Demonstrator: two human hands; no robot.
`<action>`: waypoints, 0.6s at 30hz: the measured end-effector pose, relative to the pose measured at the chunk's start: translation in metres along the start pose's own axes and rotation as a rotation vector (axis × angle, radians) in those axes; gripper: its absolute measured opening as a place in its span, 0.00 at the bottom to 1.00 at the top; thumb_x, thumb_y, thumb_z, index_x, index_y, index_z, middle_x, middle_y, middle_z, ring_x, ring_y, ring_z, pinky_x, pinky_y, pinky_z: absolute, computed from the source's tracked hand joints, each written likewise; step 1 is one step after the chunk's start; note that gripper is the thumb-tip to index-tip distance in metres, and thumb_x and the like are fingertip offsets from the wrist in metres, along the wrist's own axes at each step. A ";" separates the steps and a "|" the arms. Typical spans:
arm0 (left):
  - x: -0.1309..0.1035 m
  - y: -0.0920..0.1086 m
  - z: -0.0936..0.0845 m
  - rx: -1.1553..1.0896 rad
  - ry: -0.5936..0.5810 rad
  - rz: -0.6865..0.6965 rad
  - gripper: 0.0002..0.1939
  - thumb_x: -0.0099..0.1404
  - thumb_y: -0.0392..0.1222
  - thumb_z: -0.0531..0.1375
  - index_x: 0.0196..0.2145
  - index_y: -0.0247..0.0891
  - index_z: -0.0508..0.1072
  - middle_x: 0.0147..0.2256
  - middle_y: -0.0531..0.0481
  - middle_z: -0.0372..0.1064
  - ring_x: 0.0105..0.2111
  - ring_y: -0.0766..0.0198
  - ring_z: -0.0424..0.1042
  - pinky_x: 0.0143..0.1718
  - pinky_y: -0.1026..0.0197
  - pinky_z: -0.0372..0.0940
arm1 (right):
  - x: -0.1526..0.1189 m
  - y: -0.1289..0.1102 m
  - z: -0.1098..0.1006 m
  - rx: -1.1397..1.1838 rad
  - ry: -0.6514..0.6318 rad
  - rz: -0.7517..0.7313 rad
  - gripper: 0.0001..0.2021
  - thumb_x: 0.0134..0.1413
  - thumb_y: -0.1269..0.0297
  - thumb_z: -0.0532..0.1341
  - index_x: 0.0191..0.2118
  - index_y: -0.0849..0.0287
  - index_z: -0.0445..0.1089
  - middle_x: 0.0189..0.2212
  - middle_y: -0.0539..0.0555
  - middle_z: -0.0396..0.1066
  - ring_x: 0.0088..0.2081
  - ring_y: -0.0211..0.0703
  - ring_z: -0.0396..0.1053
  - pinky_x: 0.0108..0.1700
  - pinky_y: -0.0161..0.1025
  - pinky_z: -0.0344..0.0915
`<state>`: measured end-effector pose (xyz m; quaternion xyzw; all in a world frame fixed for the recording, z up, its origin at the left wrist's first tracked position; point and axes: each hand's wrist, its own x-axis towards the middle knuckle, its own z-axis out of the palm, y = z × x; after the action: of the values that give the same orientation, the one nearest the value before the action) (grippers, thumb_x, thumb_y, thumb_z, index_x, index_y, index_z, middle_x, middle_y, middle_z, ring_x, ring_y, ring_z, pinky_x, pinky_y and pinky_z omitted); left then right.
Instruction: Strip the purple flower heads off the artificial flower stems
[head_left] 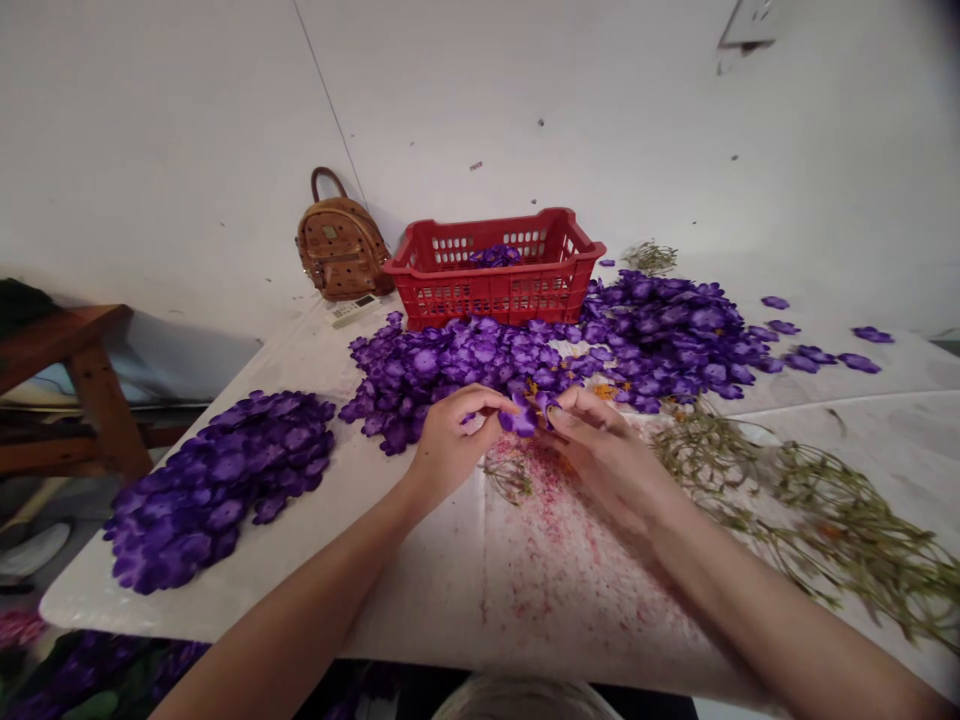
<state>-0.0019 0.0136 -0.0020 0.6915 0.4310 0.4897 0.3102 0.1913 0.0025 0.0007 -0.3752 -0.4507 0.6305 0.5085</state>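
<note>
Head view: a pale tabletop [420, 570] spans the scene below a white wall [225, 120]; pink and red specks mark its surface beneath and in front of the hands.
Wooden stool: the brown stool [105, 400] stands beyond the left edge of the tabletop.
Main pile: purple blossoms [675, 330] spread in front of the red basket and to its right; several lie loose farther right.
Stems: a tangle of green-brown stems [847, 510] extends along the right side, beside the right forearm.
Side pile: a separate purple heap [232, 470] occupies the left part of the tabletop.
Container: the red basket [487, 295] stands upright near the wall, with purple blossoms inside.
Bag: a brown backpack [341, 245] stands upright just left of the basket, against the wall.
Right grip: thumb and fingers of the right grip [604, 450] are together, clamped on the held blossom.
Left grip: thumb and forefinger of the left grip [454, 440] are together, clamped on the opposite side of the same piece.
Device: a small pale device [354, 311] with a dark display lies in front of the backpack.
Workpiece: the held blossom [523, 418] is purple and positioned between both hands, above the tabletop; its exact layering is too blurred to tell.
</note>
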 end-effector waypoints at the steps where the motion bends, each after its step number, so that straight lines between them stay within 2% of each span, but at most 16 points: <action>1: -0.001 0.000 0.001 0.001 -0.004 0.009 0.15 0.61 0.27 0.57 0.35 0.40 0.81 0.37 0.50 0.79 0.38 0.64 0.76 0.41 0.63 0.66 | 0.000 0.000 0.001 0.000 -0.011 0.017 0.13 0.53 0.56 0.69 0.27 0.54 0.66 0.28 0.47 0.62 0.34 0.42 0.61 0.41 0.41 0.60; 4: -0.003 0.003 0.006 -0.051 -0.012 -0.061 0.13 0.62 0.29 0.58 0.37 0.39 0.81 0.36 0.49 0.78 0.37 0.64 0.75 0.40 0.63 0.66 | 0.001 0.003 0.001 -0.117 0.003 -0.017 0.12 0.54 0.56 0.68 0.27 0.55 0.66 0.26 0.46 0.59 0.30 0.40 0.58 0.37 0.40 0.57; 8: -0.004 0.010 0.012 -0.275 0.070 -0.283 0.10 0.68 0.43 0.60 0.43 0.38 0.77 0.35 0.49 0.76 0.34 0.63 0.74 0.38 0.62 0.68 | 0.004 0.007 -0.003 -0.328 0.019 -0.188 0.10 0.58 0.59 0.64 0.29 0.55 0.66 0.25 0.46 0.61 0.29 0.39 0.57 0.35 0.40 0.54; 11: -0.003 0.012 0.015 -0.352 0.051 -0.407 0.12 0.65 0.49 0.63 0.37 0.36 0.75 0.31 0.50 0.73 0.29 0.66 0.70 0.33 0.63 0.66 | 0.005 0.008 -0.004 -0.425 0.016 -0.259 0.08 0.60 0.61 0.61 0.30 0.55 0.66 0.26 0.47 0.63 0.29 0.40 0.59 0.34 0.40 0.54; 14: -0.003 0.011 0.018 -0.294 -0.005 -0.414 0.10 0.59 0.46 0.66 0.30 0.36 0.74 0.26 0.53 0.69 0.25 0.68 0.65 0.27 0.65 0.59 | 0.004 0.008 -0.002 -0.510 0.042 -0.286 0.08 0.60 0.61 0.59 0.30 0.55 0.65 0.26 0.48 0.64 0.29 0.41 0.61 0.34 0.40 0.56; 18: -0.006 0.009 0.019 -0.271 -0.005 -0.384 0.10 0.59 0.46 0.65 0.29 0.36 0.74 0.26 0.52 0.69 0.25 0.68 0.64 0.27 0.65 0.57 | 0.002 0.007 0.001 -0.601 0.090 -0.275 0.07 0.60 0.61 0.59 0.31 0.55 0.65 0.27 0.49 0.66 0.30 0.42 0.63 0.35 0.41 0.58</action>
<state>0.0182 0.0043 -0.0026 0.5501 0.4839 0.4735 0.4888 0.1882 0.0037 -0.0059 -0.4717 -0.6399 0.3776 0.4748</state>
